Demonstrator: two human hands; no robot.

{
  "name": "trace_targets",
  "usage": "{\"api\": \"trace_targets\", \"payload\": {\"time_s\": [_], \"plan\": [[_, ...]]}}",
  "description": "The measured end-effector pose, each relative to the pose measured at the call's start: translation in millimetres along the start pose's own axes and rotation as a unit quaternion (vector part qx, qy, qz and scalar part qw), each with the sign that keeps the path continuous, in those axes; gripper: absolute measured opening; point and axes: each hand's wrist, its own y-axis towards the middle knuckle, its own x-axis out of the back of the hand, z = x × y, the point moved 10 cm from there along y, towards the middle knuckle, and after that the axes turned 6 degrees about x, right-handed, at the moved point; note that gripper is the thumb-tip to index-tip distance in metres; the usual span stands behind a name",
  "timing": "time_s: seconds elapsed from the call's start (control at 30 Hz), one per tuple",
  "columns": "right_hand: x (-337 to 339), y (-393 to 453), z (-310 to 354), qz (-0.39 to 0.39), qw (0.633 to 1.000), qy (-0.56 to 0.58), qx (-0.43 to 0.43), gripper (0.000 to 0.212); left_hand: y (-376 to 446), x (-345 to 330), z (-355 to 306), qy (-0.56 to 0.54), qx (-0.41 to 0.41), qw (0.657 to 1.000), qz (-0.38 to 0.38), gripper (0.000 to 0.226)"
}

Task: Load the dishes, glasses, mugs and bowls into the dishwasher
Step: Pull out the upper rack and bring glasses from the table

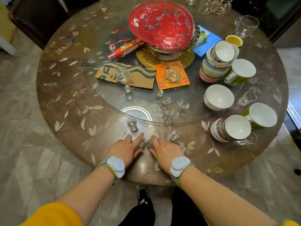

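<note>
Glass, left grip: left hand (125,150) fingers curled round a small shot glass (141,144) at the near table edge, index finger extended past it.
Glass, right grip: right hand (164,151) thumb and fingers pinch a second shot glass (149,143), touching or just beside the first; can't tell which.
Wrists: grey sensor band on each, yellow sleeves at the near frame corners.
Loose shot glasses: one (132,124) just far of the left hand, one (174,134) just right of the right hand, both upright on the round table (68,101).
Glass turntable (114,98): cluster of tiny clear glasses (166,108) at its near side; two small glass mugs, one (122,72) on a brown paper bag (141,77), one (174,71) on an orange printed sheet (164,82).
Centre far: red patterned plate (160,24) tilted on a glass bowl over a gold mat; red foil roll (125,48) to its left.
Right side, near to far: bowl stack (231,128), green mug (260,115), white bowl (219,97), stemmed shot glass (246,98), green mug (241,71), taller bowl stack (218,62), yellow-lined cup (234,40), clear glass cup (246,25).
Far edge: printed glass tumblers (215,5).
Dishwasher: not in view.
</note>
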Motion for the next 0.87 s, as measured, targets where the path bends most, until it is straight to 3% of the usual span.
{"api": "trace_targets", "payload": {"time_s": [0.2,0.3,0.43,0.6,0.7,0.73,0.8,0.83,0.87], "plan": [[-2,-2,-7,0.037,0.999,0.008,-0.037,0.057,0,0,2,-0.002,0.044,0.997,0.062,0.054],[17,-20,-29,0.058,0.987,0.072,-0.134,0.054,-9,14,-19,-0.023,0.012,0.998,0.059,0.054],[46,-61,-74,0.010,0.946,0.186,-0.266,0.048,-13,46,-67,-0.119,-0.006,0.993,0.008,0.042],[73,-138,-131,-0.069,0.878,0.306,-0.362,0.043,-21,55,-132,-0.368,0.033,0.929,0.018,0.033],[97,-262,-190,-0.162,0.804,0.360,-0.444,0.037,-41,48,-228,-0.454,0.062,0.884,0.094,0.032],[95,-265,-194,-0.176,0.789,0.379,-0.451,0.034,-41,44,-226,-0.482,0.086,0.865,0.109,0.033],[106,-366,-227,-0.246,0.718,0.404,-0.511,0.027,-64,42,-322,-0.473,0.043,0.866,0.160,0.037],[107,-426,-242,-0.271,0.676,0.417,-0.544,0.027,-80,43,-383,-0.416,0.004,0.890,0.186,0.038],[104,-426,-242,-0.267,0.674,0.425,-0.542,0.030,-80,41,-384,-0.388,-0.003,0.902,0.189,0.042]]}}
